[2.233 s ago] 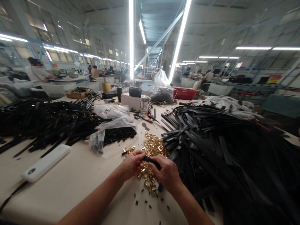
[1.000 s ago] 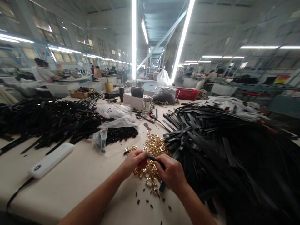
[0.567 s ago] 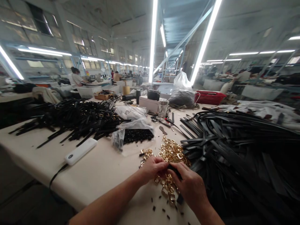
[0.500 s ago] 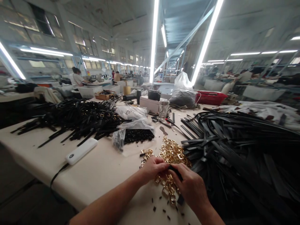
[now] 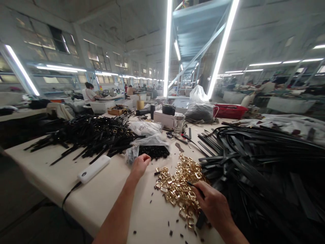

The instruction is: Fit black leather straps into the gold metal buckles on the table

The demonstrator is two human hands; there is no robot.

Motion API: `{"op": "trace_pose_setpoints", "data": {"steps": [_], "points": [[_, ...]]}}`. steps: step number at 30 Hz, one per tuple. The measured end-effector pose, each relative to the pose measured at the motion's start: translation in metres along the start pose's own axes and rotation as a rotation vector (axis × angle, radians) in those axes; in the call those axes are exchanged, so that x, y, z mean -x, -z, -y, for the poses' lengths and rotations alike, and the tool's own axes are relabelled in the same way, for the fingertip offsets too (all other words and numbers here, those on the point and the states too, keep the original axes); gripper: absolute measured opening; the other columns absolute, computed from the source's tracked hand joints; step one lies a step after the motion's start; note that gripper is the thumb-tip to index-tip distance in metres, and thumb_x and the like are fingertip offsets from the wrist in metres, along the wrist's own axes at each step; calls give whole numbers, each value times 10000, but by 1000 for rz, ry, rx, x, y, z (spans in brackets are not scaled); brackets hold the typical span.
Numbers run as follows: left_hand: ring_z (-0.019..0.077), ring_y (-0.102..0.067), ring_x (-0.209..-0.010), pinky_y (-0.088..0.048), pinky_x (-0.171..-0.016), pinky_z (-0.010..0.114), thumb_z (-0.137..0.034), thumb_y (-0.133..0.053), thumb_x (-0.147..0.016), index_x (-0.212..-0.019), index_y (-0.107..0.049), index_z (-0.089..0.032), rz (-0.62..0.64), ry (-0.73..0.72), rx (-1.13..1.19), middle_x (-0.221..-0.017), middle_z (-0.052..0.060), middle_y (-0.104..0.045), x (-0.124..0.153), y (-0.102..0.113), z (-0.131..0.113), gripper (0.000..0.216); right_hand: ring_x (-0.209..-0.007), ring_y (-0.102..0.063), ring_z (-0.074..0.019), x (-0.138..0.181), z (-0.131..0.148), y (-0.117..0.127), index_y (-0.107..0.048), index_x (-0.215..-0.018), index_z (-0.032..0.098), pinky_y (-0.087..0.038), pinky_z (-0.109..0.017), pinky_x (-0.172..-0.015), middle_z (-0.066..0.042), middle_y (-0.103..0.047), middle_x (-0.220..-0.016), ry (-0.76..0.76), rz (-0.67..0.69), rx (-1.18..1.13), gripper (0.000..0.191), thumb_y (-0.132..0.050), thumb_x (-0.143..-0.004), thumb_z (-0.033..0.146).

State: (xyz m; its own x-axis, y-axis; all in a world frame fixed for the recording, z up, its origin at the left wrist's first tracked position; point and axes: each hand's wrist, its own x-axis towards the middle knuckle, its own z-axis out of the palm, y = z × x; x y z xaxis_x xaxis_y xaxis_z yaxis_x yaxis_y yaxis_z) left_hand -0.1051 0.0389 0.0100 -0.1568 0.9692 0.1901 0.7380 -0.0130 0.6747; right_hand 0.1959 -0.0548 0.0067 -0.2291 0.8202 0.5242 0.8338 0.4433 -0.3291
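Gripping a black strap (image 5: 190,184) in the right hand (image 5: 213,200), over the gold buckles (image 5: 188,174). Left of the buckles, pinching with the left hand (image 5: 140,166) beside a plastic bag (image 5: 131,154) of small black pieces (image 5: 159,152), perhaps on one, too small to tell. Beyond the buckles, can see a lidded glass jar (image 5: 178,126), a clear bag (image 5: 199,94) holding something grey, and a red basket (image 5: 230,111).

On your table (image 5: 101,193): strap pile (image 5: 254,166) right, second heap (image 5: 93,135) far left, buckles (image 5: 175,184) between, left of your right hand (image 5: 212,200). Bag (image 5: 152,139) just beyond your left hand (image 5: 139,166); jar (image 5: 179,125) farther back.
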Motion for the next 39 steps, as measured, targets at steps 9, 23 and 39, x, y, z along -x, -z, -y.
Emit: {"op": "trace_pose_setpoints", "data": {"steps": [9,23,39], "points": [[211,-569,-1015,-370,-935,297,-183,-550,-795,-964,-701,-186,61,-65,-275,-1023,85,-672,-16,-15,-6,226,-648,-649,-158,1,-14,-4,-597,-795,230,-404,-243,-579,-11,-670,-741,-49,-14,19,272,-410,-932,373],[221,-642,-862,-475,-760,301,-187,-609,-709,-673,-588,-163,202,20,86,-806,79,-680,-14,-15,-31,48,-668,-637,-162,2,-10,-4,-615,-802,222,-420,-238,-604,-24,-671,-764,-72,-29,-35,260,-427,-927,350],[38,-590,-517,-491,-522,102,-86,-767,-646,-776,-616,-115,671,465,1467,-677,-3,-645,61,-60,-78,202,-699,-620,-142,0,11,5,-620,-847,201,-438,-222,-666,-21,-655,-771,-71,-106,-208,177,-484,-909,297]]}}
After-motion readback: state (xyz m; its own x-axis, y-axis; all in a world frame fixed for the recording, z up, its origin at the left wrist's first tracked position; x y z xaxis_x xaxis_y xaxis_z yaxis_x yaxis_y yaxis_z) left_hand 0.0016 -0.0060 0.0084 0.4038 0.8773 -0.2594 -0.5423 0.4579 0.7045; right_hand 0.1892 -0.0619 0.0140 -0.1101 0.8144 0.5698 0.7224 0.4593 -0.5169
